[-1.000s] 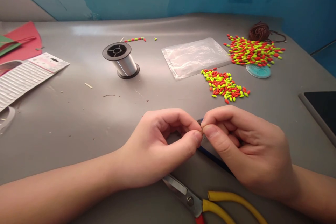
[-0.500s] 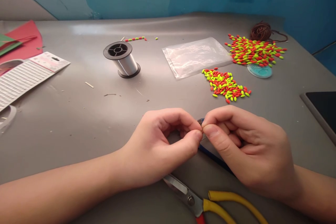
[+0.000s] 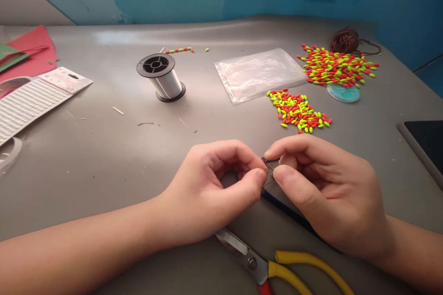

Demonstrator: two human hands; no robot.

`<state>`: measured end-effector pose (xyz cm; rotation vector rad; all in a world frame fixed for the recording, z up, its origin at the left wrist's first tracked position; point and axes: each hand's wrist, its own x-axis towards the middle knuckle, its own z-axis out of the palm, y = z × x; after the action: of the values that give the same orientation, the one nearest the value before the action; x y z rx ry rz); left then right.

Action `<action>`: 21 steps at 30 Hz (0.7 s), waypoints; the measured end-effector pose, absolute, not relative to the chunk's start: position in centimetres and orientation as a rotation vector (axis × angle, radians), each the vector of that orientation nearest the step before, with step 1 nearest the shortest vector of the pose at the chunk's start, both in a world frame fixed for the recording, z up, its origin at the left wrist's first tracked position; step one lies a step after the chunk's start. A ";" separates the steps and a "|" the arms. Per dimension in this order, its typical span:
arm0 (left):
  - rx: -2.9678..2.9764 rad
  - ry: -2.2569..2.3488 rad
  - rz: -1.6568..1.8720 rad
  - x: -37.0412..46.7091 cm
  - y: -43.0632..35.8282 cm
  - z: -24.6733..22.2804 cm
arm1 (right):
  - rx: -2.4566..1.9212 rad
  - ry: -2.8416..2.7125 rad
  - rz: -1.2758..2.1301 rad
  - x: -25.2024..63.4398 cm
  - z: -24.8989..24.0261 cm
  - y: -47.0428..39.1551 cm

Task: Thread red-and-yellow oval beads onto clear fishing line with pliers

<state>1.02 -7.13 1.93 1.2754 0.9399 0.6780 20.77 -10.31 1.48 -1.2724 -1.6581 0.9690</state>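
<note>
Thumb and forefinger of my left hand [image 3: 214,191] are pinched on a thin dark strand [image 3: 269,184], whose details are too small to tell. Close on its right is my right hand [image 3: 332,193], thumb and forefinger apart, its other fingers curled; nothing shows firmly gripped in it. Beneath the hands lies a tool with a dark blue handle [image 3: 287,209], partly hidden. Scissors with yellow and red handles [image 3: 251,262] rest just below my left hand. Beyond the fingertips is a small pile of red and yellow-green beads [image 3: 297,110].
A wire spool [image 3: 166,80] stands at centre left, a short bead row [image 3: 179,50] behind it. A clear bag [image 3: 259,73], larger bead pile [image 3: 337,67], brown cord [image 3: 345,40] and teal disc [image 3: 344,92] lie back right. White card [image 3: 41,94] at left; dark device [image 3: 425,143] at right.
The thumb and forefinger of my right hand have parted and drawn slightly away from my left fingertips, uncovering the thin strand. My left hand keeps its pinch.
</note>
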 end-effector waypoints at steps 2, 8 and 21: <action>1.283 0.937 0.682 1.0 -7.1 2.0 | -1.283 -1.644 0.973 20.7 1.5 -10.2; 1.297 0.942 0.670 0.9 -7.2 2.0 | -1.281 -1.647 0.941 20.5 1.6 -10.0; 1.326 0.941 0.656 0.9 -7.2 1.9 | -1.276 -1.695 0.948 20.7 1.4 -10.1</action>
<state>0.89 -7.24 1.88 1.3256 0.9406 0.6559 20.66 -10.14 1.37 -1.2763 -1.6952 0.9478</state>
